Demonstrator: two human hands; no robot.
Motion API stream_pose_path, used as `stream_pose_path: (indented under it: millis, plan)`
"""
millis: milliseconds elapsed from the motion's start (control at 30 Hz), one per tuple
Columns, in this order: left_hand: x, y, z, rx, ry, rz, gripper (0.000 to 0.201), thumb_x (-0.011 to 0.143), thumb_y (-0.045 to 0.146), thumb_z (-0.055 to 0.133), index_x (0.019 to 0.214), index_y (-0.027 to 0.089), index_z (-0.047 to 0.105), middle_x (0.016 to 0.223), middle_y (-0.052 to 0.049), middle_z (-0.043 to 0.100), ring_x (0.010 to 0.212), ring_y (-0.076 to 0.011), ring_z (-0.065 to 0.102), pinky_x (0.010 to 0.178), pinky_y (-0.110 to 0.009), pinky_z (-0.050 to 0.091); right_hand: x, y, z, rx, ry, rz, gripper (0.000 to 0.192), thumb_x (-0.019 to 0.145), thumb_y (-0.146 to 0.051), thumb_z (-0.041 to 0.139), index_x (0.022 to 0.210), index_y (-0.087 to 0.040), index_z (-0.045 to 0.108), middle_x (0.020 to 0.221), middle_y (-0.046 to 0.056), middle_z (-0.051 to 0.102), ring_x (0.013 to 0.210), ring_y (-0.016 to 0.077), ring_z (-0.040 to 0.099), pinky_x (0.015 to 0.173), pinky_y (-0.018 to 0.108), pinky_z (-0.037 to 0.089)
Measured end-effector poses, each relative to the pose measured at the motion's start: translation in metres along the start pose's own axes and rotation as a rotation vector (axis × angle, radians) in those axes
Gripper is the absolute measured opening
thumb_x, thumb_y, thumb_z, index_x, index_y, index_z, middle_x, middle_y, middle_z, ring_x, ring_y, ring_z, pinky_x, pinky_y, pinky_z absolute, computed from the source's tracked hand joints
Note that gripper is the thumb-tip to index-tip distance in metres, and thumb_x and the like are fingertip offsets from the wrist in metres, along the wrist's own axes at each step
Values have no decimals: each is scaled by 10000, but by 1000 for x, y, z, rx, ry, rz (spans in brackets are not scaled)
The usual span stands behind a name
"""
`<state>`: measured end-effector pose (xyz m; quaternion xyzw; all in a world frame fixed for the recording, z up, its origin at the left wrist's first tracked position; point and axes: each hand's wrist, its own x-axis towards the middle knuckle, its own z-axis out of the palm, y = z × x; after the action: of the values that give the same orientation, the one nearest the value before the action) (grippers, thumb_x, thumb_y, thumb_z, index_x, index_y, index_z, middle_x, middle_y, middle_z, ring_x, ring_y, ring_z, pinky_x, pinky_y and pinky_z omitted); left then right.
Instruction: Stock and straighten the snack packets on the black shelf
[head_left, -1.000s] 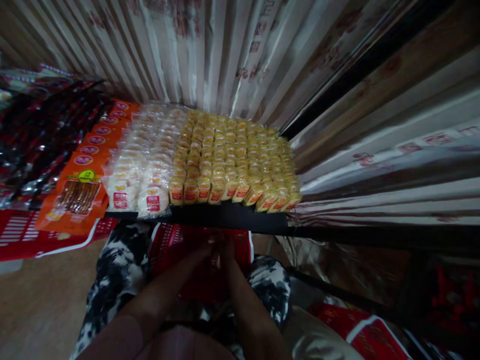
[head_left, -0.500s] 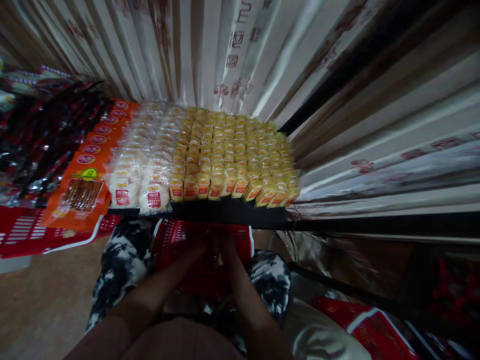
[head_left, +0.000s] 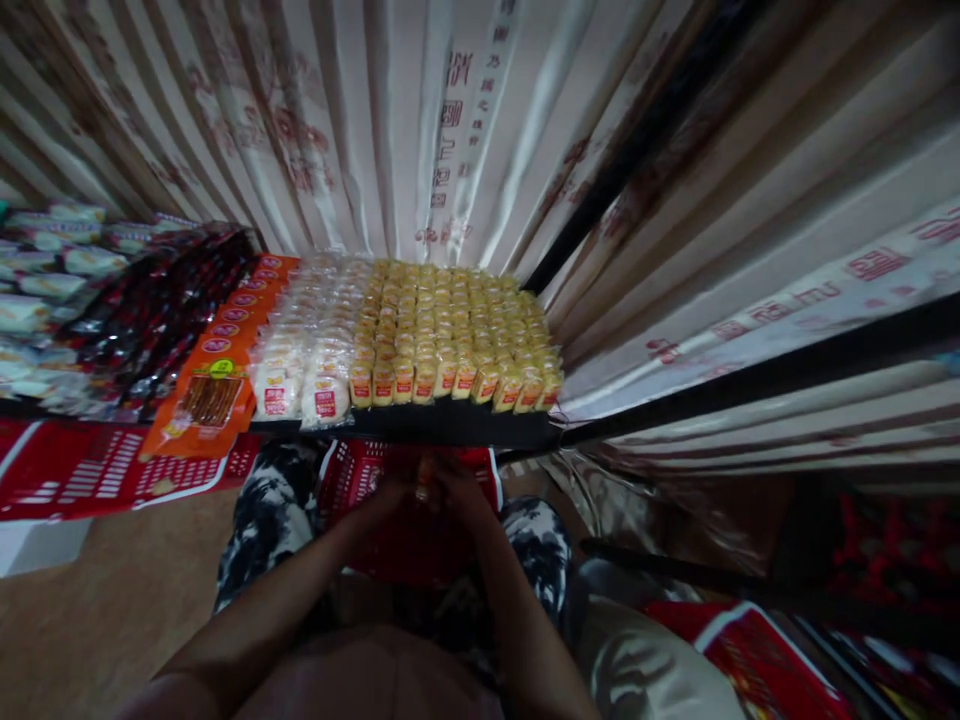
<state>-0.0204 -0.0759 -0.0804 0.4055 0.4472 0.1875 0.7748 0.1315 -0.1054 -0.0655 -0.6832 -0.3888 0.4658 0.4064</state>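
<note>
Both hands, left hand and right hand, have risen slightly toward the dark shelf edge.

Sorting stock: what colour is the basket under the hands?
Red basket, seen in the head view.

I see a small yellow-orange snack packet, upright and pinched between both hands. It sits low over the red basket, just below the shelf's front edge; its label is too dim to read.
</note>
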Motion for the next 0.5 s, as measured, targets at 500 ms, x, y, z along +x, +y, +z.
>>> stream_pose_path:
  millis: [500]
  plan:
    - [-21,69,19,606,156,535,265,773,294,563,998,166,618,946,-59,625,857,-172,575,788,-281,455,-26,-56,-22,157,-57,-169,359,752,-315,604,1096,-215,620,1065,54,681,978,192,631,878,347,489]
